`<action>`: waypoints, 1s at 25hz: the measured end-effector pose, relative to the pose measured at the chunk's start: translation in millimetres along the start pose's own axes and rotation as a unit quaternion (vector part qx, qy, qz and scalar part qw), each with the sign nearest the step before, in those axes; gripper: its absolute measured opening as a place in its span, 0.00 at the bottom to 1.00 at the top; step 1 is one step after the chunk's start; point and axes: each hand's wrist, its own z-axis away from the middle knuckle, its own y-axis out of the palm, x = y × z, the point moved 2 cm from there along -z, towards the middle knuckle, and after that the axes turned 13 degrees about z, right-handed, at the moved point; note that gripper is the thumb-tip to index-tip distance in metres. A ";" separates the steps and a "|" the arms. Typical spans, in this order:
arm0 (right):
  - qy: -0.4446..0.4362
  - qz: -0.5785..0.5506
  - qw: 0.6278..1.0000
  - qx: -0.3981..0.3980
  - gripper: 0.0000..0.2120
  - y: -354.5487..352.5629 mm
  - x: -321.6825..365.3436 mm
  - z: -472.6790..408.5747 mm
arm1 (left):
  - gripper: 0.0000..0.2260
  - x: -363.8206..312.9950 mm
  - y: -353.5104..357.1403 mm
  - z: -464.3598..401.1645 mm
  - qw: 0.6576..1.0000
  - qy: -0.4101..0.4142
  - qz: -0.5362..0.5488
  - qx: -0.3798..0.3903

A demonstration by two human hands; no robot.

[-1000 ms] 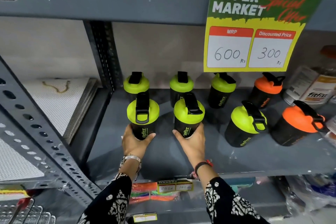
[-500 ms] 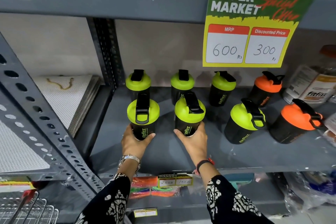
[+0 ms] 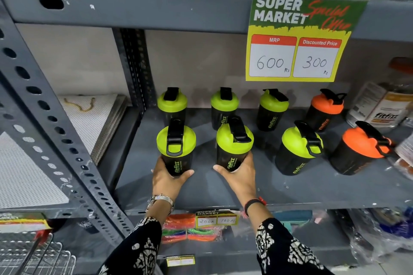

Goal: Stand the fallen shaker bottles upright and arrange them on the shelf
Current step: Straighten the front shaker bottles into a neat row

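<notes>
Gripping two upright green shakers, left hand [image 3: 168, 179] on left shaker [image 3: 176, 147], right hand [image 3: 240, 176] on right shaker [image 3: 233, 144], fingers wrapped; all eight on shelf [image 3: 290, 190] look upright, only aligning left.

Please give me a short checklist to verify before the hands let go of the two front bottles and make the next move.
1. Left hand wraps the base of the front-left bottle: ok.
2. Right hand wraps the second front bottle: ok.
3. Both held bottles upright: ok.
4. Their bases flat on the shelf: cannot tell, the hands hide them.
5. Front row aligned with back row: ok.
6. Lid latches facing the same way: not ok.
</notes>
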 end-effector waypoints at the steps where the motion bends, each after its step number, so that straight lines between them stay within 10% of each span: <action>1: -0.001 0.004 1.000 -0.003 0.41 0.3 -0.8 -0.3 | 0.33 0.9 1.5 -0.8 1.000 -0.005 -0.002 -0.001; 25: -0.001 0.047 0.998 -0.036 0.33 -1.9 -6.0 16.5 | 0.28 4.2 -14.9 -4.1 0.999 -0.019 -0.025 -0.026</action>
